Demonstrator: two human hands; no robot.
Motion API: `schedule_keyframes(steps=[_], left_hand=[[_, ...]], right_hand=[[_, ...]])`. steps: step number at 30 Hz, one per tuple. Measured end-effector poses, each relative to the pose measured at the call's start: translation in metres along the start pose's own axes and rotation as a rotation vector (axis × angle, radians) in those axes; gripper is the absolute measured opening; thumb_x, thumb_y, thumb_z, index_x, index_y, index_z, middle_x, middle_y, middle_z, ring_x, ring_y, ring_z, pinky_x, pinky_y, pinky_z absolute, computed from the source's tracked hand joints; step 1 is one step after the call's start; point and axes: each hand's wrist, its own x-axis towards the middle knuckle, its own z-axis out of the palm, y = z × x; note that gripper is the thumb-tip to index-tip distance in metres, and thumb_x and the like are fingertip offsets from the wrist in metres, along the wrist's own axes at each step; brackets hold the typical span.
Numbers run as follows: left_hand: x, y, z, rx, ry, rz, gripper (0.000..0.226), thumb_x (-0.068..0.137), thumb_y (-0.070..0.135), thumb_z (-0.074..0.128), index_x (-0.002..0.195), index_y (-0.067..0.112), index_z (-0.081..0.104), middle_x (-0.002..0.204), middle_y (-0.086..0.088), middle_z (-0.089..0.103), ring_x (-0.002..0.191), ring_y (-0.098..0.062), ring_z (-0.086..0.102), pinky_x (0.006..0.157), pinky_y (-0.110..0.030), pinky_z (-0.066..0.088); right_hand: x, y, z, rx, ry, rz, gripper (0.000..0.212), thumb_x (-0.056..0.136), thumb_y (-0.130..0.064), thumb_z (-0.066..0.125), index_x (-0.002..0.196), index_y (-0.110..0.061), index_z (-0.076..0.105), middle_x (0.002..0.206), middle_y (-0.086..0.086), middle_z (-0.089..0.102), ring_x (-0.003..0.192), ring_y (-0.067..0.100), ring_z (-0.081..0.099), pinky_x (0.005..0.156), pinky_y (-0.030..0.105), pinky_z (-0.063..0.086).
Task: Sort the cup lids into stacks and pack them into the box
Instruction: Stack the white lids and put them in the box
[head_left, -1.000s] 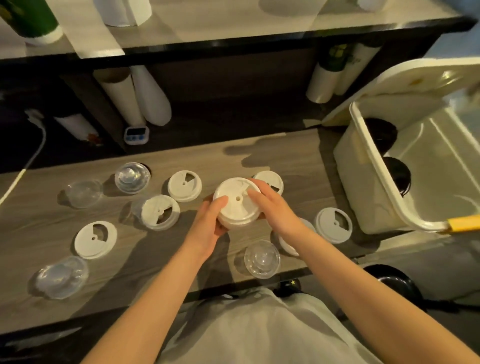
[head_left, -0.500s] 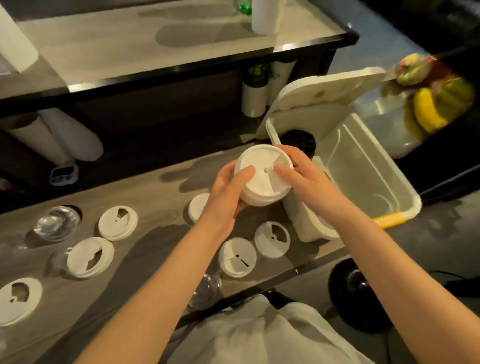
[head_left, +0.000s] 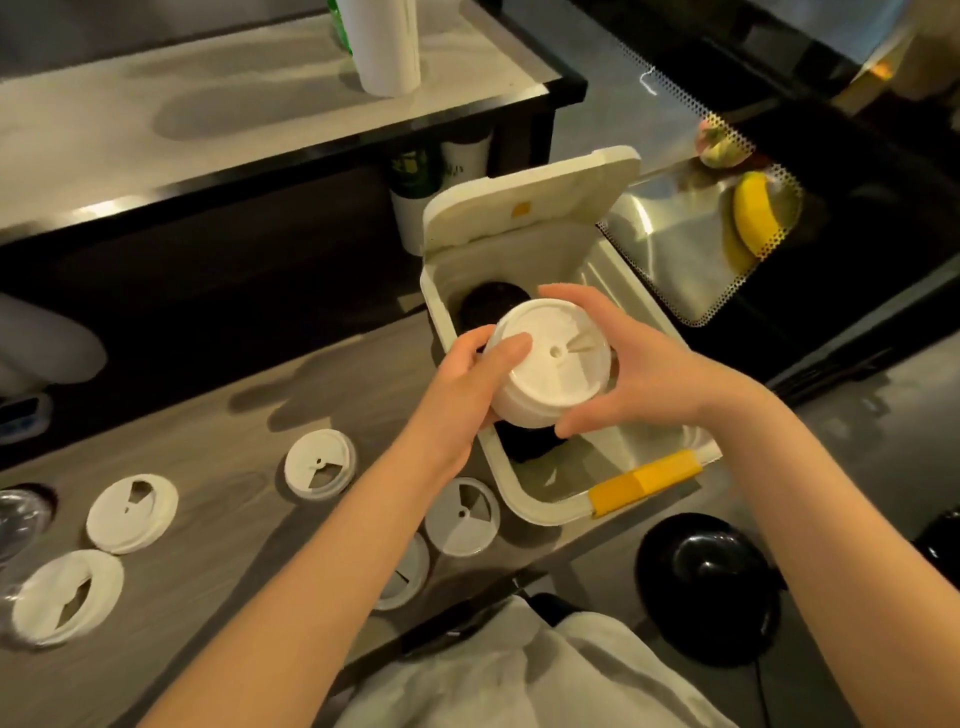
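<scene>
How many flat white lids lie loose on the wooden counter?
5 lids: two far left, one mid-counter, two by the white plastic box, one half under an arm. Others may be hidden.

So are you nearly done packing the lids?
Partly. Black round lids sit in the open white plastic box. Left hand and right hand hold a white plastic lid stack over it. Flat white lids lie unpacked on the grey wooden counter.
</scene>
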Motion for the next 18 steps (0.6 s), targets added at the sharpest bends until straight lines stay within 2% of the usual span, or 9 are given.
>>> schedule_keyframes(steps=[2, 4, 9, 14, 16, 18], left_hand=[[0.002, 0.000, 0.003, -0.016, 0.013, -0.003, 0.046, 0.082, 0.044, 0.061, 0.122, 0.023, 0.051, 0.119, -0.005, 0.062, 0.102, -0.016, 0.062, 0.069, -0.022, 0.050], [0.003, -0.002, 0.003, -0.029, 0.019, -0.017, 0.044, 0.079, 0.046, 0.061, 0.116, 0.025, 0.053, 0.117, -0.005, 0.062, 0.104, -0.019, 0.061, 0.067, -0.023, 0.050], [0.000, 0.000, -0.012, -0.086, 0.017, -0.079, 0.064, 0.068, 0.047, 0.060, 0.125, 0.019, 0.048, 0.116, -0.007, 0.063, 0.101, -0.022, 0.063, 0.064, -0.030, 0.054], [-0.008, -0.012, -0.037, -0.128, 0.221, -0.024, 0.087, 0.052, 0.056, 0.066, 0.128, 0.015, 0.050, 0.117, -0.010, 0.065, 0.100, -0.025, 0.065, 0.060, -0.030, 0.053], [-0.015, -0.018, -0.051, -0.214, 0.316, 0.004, 0.084, 0.056, 0.053, 0.065, 0.130, 0.016, 0.049, 0.119, -0.009, 0.064, 0.101, -0.024, 0.064, 0.055, -0.028, 0.053], [-0.022, -0.024, -0.067, -0.312, 0.411, 0.025, 0.075, 0.064, 0.048, 0.059, 0.132, 0.016, 0.047, 0.118, -0.007, 0.064, 0.098, -0.020, 0.064, 0.052, -0.026, 0.052]], right_hand=[[0.001, 0.000, -0.001, 0.000, 0.035, -0.037, 0.094, 0.059, -0.019, 0.088, 0.133, -0.041, 0.032, 0.116, -0.027, 0.049, 0.105, -0.017, 0.046, 0.077, 0.002, 0.041], [0.001, 0.002, 0.000, 0.015, 0.055, -0.081, 0.089, 0.060, -0.020, 0.088, 0.130, -0.037, 0.036, 0.115, -0.025, 0.051, 0.106, -0.012, 0.049, 0.078, 0.005, 0.042], [0.008, 0.002, 0.010, 0.040, 0.030, -0.150, 0.088, 0.060, -0.020, 0.087, 0.132, -0.032, 0.037, 0.119, -0.024, 0.051, 0.109, -0.012, 0.048, 0.083, 0.005, 0.041], [0.026, -0.001, 0.034, 0.034, -0.011, -0.129, 0.099, 0.066, -0.029, 0.083, 0.145, -0.032, 0.023, 0.132, -0.020, 0.044, 0.117, -0.005, 0.044, 0.092, 0.004, 0.037], [0.030, -0.002, 0.047, 0.012, 0.022, -0.120, 0.097, 0.070, -0.035, 0.079, 0.147, -0.032, 0.019, 0.141, -0.014, 0.040, 0.127, 0.000, 0.038, 0.100, 0.013, 0.035], [0.031, -0.005, 0.059, -0.031, 0.097, -0.127, 0.087, 0.076, -0.039, 0.073, 0.146, -0.031, 0.022, 0.143, -0.009, 0.041, 0.131, 0.004, 0.036, 0.104, 0.023, 0.035]])
